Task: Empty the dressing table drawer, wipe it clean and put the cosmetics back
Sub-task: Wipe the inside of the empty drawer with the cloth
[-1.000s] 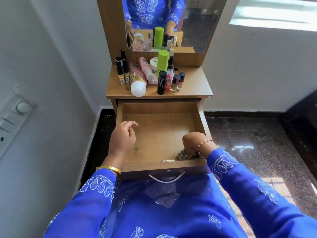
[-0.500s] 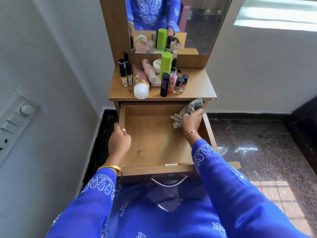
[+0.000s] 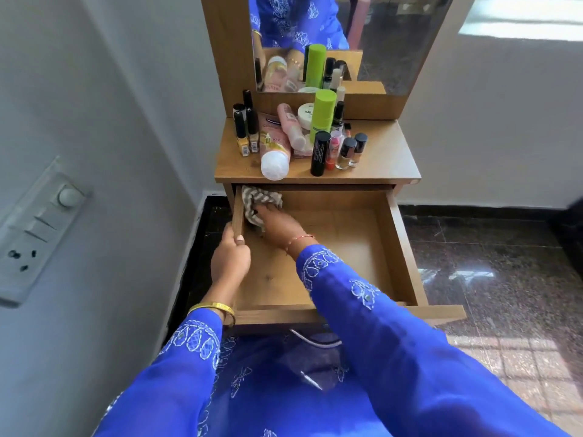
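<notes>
The wooden drawer (image 3: pixel 400 247) of the dressing table stands pulled out, with nothing in it but a striped grey cloth (image 3: pixel 255 200). My right hand (image 3: pixel 277 225) presses that cloth into the drawer's back left corner, fingers over it. My left hand (image 3: pixel 230 257) grips the drawer's left wall, thumb inside. The cosmetics (image 3: pixel 299 137) stand and lie in a cluster on the tabletop above: a green bottle (image 3: pixel 321 115), a pink tube with a white cap (image 3: pixel 274 149), a black tube (image 3: pixel 319 152), and several nail polish bottles.
A mirror (image 3: pixel 362 36) rises behind the tabletop. A white wall with a switch panel (image 3: pixel 34 225) is close on the left. Dark polished floor (image 3: pixel 489 263) lies to the right. The drawer's metal handle (image 3: pixel 312 340) is near my blue clothing.
My right hand has carried the cloth from the drawer's front right to its back right, then across to the back left corner. My left hand moved onto the left wall and grips it.
</notes>
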Tool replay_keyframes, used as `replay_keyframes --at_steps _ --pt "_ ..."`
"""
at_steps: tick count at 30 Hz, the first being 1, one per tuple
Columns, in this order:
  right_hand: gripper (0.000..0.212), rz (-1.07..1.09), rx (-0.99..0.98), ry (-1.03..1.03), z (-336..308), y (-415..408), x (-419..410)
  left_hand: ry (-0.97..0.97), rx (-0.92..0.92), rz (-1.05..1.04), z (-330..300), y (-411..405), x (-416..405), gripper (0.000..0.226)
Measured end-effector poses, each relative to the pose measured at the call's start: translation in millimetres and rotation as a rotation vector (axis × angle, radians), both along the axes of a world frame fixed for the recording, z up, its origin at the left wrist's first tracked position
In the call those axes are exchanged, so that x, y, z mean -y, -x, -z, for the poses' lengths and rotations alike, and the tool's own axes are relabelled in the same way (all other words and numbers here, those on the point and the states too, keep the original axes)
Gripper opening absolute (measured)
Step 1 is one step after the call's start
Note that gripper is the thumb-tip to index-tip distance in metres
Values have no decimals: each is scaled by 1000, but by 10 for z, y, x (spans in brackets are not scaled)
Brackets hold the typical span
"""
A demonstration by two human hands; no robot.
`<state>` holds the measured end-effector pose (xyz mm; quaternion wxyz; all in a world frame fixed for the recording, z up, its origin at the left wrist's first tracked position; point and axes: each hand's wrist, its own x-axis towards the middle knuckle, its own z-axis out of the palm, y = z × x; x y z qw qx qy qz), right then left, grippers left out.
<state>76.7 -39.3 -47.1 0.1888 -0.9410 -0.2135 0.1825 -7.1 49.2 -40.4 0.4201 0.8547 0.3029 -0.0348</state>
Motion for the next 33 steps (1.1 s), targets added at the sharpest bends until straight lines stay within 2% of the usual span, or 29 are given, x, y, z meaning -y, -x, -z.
replay_keyframes --at_steps 2,4,8,10,16,20,23,26,29,31,33 --pt "60 -88 -45 97 -133 14 99 32 14 -14 4 -6 -3 45" --pt "51 -176 -99 164 -293 138 168 52 32 -20 6 -5 -3 45" --pt "41 -295 -381 170 -310 594 236 72 62 -33 20 -2 -18 45" --pt "36 -322 -302 179 -229 775 248 71 55 -41 17 6 -9 45" --pt "46 -206 46 250 117 737 50 60 48 -39 24 4 -13 45" --pt "51 -33 130 286 168 500 -39 67 36 -28 20 9 -6 45" --pt "52 12 217 329 98 415 -48 81 43 -28 -2 24 4 45" --pt "63 91 151 413 114 332 97 110 39 -35 -13 38 -3 46" --pt "73 292 81 533 59 238 557 117 42 -28 -25 55 -3 47" --pt "68 427 29 549 17 195 950 115 41 -32 -31 56 5 47" --pt "56 504 -26 470 1 178 1256 121 44 -36 -40 57 16 47"
